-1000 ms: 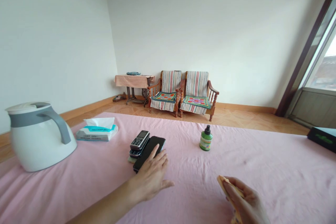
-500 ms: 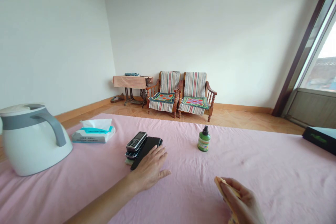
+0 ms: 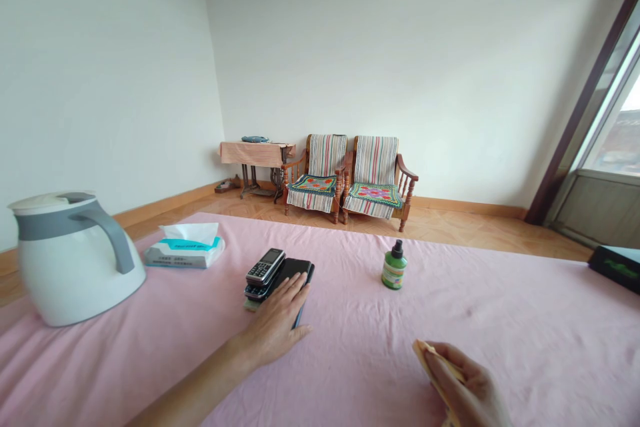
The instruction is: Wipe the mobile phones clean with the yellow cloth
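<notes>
Your left hand is lying flat on the black smartphone, fingers spread and laid over its near half, palm down. It is pressing rather than closing: nothing is clasped inside this grip. Just left of your fingertips a keypad phone is sitting on top of another handset, edge to edge with the smartphone.

Your right hand is curling round a folded yellow cloth low at the frame edge, fingers closed on it, one corner poking out above the knuckles.

Judgement on the step in hand: you are steadying the smartphone. Keep the palm pressure straight down so the phone is not sliding on the pink sheet covering the bench, and keep your little finger off the stacked handsets, which are looking easy to nudge over.

Beyond your left fingertips and off to the right, a small green bottle with a black cap is standing upright, well apart from both hands. Far to the left of the grip: a tissue pack and a white kettle with a grey handle.

Writing: the bottle label and the teal strip on the tissue pack are showing print, but both are too small to read. Green lettering on a dark box at the far right is also illegible.
</notes>
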Demonstrator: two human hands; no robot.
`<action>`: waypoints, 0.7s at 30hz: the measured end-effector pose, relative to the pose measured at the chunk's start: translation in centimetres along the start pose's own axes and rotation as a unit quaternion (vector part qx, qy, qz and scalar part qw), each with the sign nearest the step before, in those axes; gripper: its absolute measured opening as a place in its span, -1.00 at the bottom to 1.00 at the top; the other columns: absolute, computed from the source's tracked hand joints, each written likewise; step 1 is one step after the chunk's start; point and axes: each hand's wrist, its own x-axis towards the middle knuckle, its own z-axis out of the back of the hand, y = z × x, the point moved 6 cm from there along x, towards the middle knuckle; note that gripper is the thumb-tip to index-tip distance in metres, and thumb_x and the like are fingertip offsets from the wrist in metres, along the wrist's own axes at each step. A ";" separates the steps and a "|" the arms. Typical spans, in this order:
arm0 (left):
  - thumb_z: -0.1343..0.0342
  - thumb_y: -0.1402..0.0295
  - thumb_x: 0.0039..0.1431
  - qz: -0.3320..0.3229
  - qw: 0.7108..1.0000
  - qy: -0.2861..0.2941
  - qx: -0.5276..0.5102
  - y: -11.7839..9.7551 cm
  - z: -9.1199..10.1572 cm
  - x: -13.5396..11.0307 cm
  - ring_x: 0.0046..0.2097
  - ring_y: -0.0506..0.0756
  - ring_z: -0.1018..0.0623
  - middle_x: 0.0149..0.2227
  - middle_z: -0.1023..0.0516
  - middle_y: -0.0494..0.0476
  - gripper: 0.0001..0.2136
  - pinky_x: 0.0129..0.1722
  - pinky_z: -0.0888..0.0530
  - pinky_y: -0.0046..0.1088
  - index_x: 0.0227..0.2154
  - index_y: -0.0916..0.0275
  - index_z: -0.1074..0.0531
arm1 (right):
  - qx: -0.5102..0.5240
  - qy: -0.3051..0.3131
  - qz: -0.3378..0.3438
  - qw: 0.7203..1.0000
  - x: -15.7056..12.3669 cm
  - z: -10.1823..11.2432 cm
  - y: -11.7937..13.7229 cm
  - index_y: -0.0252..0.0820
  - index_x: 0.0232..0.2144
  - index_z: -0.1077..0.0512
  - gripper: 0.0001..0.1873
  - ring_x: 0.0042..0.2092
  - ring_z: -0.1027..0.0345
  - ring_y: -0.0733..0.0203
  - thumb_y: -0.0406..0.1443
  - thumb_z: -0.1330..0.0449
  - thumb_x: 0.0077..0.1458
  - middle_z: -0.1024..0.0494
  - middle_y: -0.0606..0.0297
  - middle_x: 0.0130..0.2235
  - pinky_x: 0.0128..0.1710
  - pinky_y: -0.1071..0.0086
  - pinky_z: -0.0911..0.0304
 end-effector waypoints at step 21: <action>-0.10 0.52 0.09 -0.063 0.994 -0.092 -0.020 -5.8 1.0 -0.8 0.31 0.22 -0.01 0.31 -0.03 0.19 -0.34 0.25 -0.06 -0.01 0.24 0.14 -0.01 | -0.028 0.011 0.002 1.000 0.2 -0.2 -0.9 -0.26 -0.45 -0.50 -0.50 -0.78 0.11 0.47 0.08 -0.25 -0.19 -0.15 0.49 -0.74 -0.82 0.52 0.23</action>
